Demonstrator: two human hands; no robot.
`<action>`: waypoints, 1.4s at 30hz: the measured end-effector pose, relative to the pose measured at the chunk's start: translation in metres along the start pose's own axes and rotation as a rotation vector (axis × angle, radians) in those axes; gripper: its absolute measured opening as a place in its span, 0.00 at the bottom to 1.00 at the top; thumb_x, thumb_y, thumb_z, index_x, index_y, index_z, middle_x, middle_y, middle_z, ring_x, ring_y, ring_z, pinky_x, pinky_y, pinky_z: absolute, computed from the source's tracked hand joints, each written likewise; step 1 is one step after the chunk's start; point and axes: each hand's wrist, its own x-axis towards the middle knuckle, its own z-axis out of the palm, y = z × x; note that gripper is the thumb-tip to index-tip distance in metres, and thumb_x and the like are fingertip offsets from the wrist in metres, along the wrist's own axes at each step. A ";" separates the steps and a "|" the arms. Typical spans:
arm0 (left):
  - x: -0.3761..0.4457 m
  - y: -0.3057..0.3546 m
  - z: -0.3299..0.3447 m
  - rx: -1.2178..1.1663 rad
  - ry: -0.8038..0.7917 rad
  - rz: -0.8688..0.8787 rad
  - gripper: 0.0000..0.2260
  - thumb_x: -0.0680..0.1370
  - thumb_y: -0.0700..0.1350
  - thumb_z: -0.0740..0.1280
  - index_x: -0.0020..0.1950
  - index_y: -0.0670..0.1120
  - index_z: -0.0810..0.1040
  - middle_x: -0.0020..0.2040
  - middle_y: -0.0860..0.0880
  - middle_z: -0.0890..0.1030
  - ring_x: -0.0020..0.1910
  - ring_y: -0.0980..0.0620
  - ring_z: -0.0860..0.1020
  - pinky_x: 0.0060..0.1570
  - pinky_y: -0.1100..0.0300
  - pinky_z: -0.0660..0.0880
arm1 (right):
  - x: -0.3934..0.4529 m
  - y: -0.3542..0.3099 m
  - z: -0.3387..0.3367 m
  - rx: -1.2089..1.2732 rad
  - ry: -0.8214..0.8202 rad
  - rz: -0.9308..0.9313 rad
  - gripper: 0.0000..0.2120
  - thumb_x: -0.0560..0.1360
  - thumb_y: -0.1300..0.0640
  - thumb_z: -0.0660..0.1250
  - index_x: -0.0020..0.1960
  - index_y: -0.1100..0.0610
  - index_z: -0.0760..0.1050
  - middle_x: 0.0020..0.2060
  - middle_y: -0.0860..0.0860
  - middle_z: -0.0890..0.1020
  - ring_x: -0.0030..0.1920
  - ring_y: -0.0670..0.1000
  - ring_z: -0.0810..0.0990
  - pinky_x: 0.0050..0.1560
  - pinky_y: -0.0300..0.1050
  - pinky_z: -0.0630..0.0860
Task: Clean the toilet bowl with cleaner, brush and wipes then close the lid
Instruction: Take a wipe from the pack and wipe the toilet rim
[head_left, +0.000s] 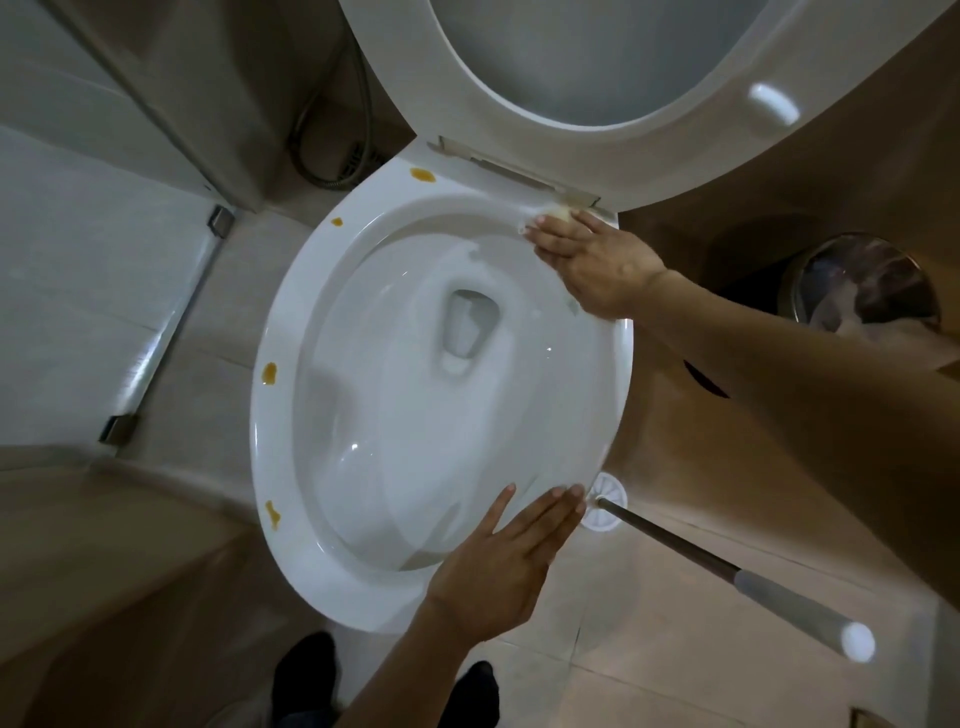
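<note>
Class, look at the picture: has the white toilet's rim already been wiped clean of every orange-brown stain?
No: several orange-brown stains remain on the left side of the white ceramic toilet rim, while the right hand wipes near the hinge.

A round metal bin (866, 291) stands at right on the tiled floor (649, 649). A coiled hose (332, 156) lies behind, beside a glass door (78, 260).

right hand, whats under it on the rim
A crumpled wipe shows past the fingertips of the right hand, pressed on the toilet rim near the hinge. How far it runs under the palm is hidden.
</note>
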 end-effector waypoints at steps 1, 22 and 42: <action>0.000 0.000 0.001 0.004 0.002 -0.003 0.30 0.78 0.46 0.58 0.78 0.44 0.51 0.79 0.48 0.51 0.77 0.52 0.50 0.71 0.43 0.57 | 0.004 -0.002 -0.002 -0.051 -0.017 0.002 0.27 0.81 0.56 0.49 0.79 0.57 0.47 0.78 0.50 0.40 0.77 0.50 0.36 0.75 0.49 0.38; 0.000 0.000 -0.001 0.032 0.007 0.007 0.31 0.78 0.46 0.57 0.78 0.44 0.51 0.78 0.47 0.51 0.77 0.52 0.49 0.71 0.44 0.53 | -0.007 -0.005 -0.004 -0.107 -0.085 0.008 0.26 0.82 0.54 0.49 0.78 0.58 0.51 0.78 0.51 0.42 0.77 0.50 0.37 0.75 0.51 0.38; 0.001 0.001 0.000 -0.034 0.027 0.031 0.28 0.78 0.43 0.54 0.78 0.42 0.52 0.78 0.46 0.53 0.77 0.51 0.50 0.74 0.52 0.54 | -0.015 0.001 -0.006 -0.002 -0.066 -0.002 0.24 0.82 0.54 0.48 0.78 0.54 0.56 0.78 0.48 0.45 0.77 0.49 0.40 0.75 0.49 0.38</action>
